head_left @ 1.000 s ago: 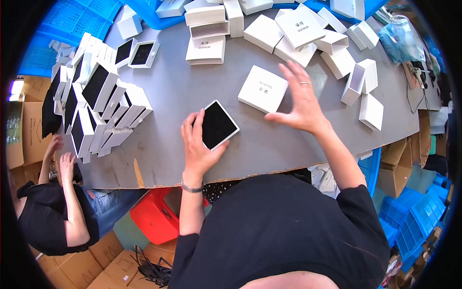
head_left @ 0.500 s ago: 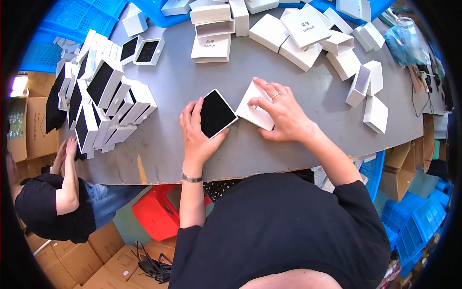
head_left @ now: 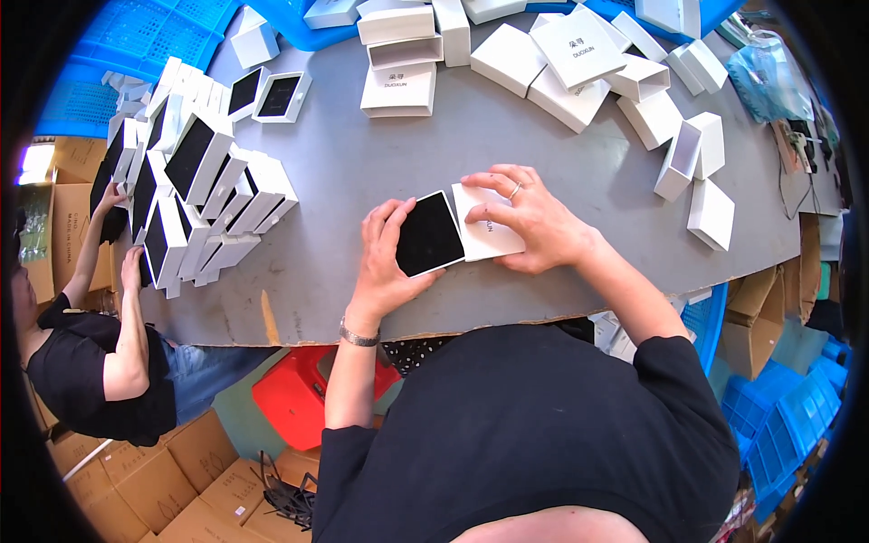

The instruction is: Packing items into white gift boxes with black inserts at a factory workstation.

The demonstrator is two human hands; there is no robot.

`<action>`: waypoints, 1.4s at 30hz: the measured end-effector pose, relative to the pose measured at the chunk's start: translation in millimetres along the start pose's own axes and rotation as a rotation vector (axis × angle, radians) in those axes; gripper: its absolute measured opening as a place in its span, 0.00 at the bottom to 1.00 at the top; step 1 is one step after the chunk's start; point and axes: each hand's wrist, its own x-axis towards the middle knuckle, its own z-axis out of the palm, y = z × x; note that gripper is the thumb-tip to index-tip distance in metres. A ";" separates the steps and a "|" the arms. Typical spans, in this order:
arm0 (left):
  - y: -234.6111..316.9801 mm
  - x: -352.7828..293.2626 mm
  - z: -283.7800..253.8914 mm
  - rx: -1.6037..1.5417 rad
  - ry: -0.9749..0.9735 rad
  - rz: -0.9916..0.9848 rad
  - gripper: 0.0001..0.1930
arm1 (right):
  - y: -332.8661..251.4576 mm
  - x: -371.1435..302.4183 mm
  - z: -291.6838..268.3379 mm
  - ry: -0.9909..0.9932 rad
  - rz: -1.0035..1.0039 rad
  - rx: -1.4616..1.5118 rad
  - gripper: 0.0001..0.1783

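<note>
In front of me, my left hand (head_left: pixel 385 258) grips a shallow white box tray (head_left: pixel 430 235) with a black padded inside, thumb along its near edge and fingers on its left side. Close against the tray's right edge is a white box sleeve (head_left: pixel 489 231) with dark print on top. My right hand (head_left: pixel 534 222) is closed around that sleeve, fingers at its far edge and thumb at its near one. Tray and sleeve meet edge to edge, slightly angled to each other; the sleeve's open end is not visible.
Stacked white trays with black insides (head_left: pixel 195 163) stand on the left of the grey table (head_left: pixel 353 163). White sleeves (head_left: pixel 579 50) lie piled at the far side and right, near blue crates (head_left: pixel 149 32). A co-worker (head_left: pixel 109 362) reaches into the stack. A red stool (head_left: pixel 294 394) stands below the table.
My left hand has moved right and turned the tray straighter. The sleeve has turned too, and the gap to the tray has narrowed. The co-worker's one hand has reached up to the stack.
</note>
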 end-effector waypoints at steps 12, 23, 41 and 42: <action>29.5 -1.3 53.3 -0.698 0.047 0.062 0.59 | -34.1 2.4 32.3 0.055 -0.082 0.133 0.38; 2.3 61.7 -170.6 0.976 0.841 -0.034 0.40 | -15.3 -13.0 -91.6 -0.211 0.387 -0.383 0.34; 14.3 -11.1 -17.1 0.218 0.062 0.109 0.30 | 68.0 99.7 -35.1 0.511 -0.052 -0.412 0.23; 19.5 -15.1 -21.4 0.177 0.030 0.067 0.33 | 55.0 82.0 -38.7 0.488 -0.104 -0.463 0.22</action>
